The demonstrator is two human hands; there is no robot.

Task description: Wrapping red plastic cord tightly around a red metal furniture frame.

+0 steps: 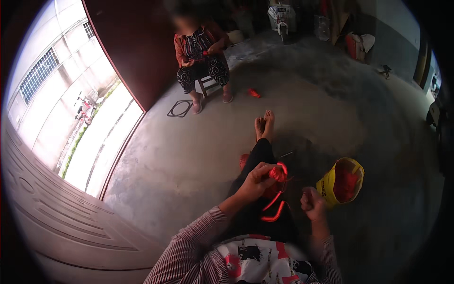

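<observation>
My left hand (255, 183) is closed around a small red ribbed bundle (277, 174), held above my lap. From it a red ribbed strip (273, 217) hangs down and bends over my dark trousers. A thin red strand seems to run from the bundle toward my right hand (313, 202). That hand is closed, fingers curled together, just left of a yellow bag (327, 187); what it grips is too small to make out. Inside the bag lies a mass of red material (347, 183). Past my left wrist another red item (244, 161) shows partly.
Across the floor a person (201, 49) sits on a wooden stool (207, 86), holding something small and red. A red piece (254, 93) lies on the concrete beyond my bare feet (265, 124). A square drain cover (180, 109) is near the open doorway; a vehicle (282, 19) stands far back.
</observation>
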